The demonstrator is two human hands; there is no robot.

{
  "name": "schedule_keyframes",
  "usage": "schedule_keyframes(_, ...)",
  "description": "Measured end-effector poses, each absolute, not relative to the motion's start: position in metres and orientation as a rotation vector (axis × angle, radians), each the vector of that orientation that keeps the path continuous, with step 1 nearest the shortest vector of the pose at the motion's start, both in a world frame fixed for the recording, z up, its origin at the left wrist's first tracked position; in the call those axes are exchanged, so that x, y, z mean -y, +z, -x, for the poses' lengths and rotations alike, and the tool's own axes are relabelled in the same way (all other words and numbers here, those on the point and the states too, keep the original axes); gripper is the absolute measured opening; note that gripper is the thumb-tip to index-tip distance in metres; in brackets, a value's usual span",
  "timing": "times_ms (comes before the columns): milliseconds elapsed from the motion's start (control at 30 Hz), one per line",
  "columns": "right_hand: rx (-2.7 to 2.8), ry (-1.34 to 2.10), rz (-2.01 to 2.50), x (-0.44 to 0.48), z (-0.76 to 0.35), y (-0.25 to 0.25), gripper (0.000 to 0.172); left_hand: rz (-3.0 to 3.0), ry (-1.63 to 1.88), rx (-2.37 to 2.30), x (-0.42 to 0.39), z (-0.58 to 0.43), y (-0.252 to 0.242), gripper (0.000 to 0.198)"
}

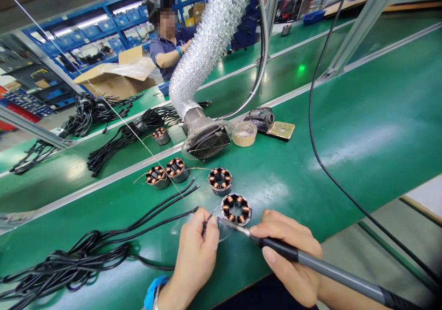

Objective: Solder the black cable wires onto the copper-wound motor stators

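Note:
My right hand (290, 252) grips a soldering iron (276, 248) by its dark handle, with the metal tip pointing left. That tip is close to the lower left edge of a motor stator (236, 209), a ring with copper windings. Pinched between thumb and fingers of my left hand (198, 241) is the end of a black cable (162, 221). Its bared end is beside the iron's tip; I cannot tell whether they touch. Another stator (220, 181) stands just behind, and two more, one of them a stator (157, 177) with a loose copper wire, sit farther left.
A fume extractor hood (209, 139) on a silver hose hangs behind the stators. A round tub (244, 133) and a soldering iron stand (262, 119) are beside it. Black cables (69, 268) lie in a heap at left. A co-worker (167, 47) sits across the bench.

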State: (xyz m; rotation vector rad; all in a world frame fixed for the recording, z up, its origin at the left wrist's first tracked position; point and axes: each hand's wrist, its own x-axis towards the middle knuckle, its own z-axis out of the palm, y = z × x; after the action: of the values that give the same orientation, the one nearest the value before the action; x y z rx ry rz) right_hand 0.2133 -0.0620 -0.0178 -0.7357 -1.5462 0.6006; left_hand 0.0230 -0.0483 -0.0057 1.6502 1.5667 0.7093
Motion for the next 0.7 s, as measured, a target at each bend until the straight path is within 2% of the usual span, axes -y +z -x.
schedule_keyframes(700, 1.506, 0.588, 0.723, 0.0624, -0.2124, -0.0196, 0.03, -1.591, 0.762, -1.533, 0.0481, -0.0241, -0.0058, 0.034)
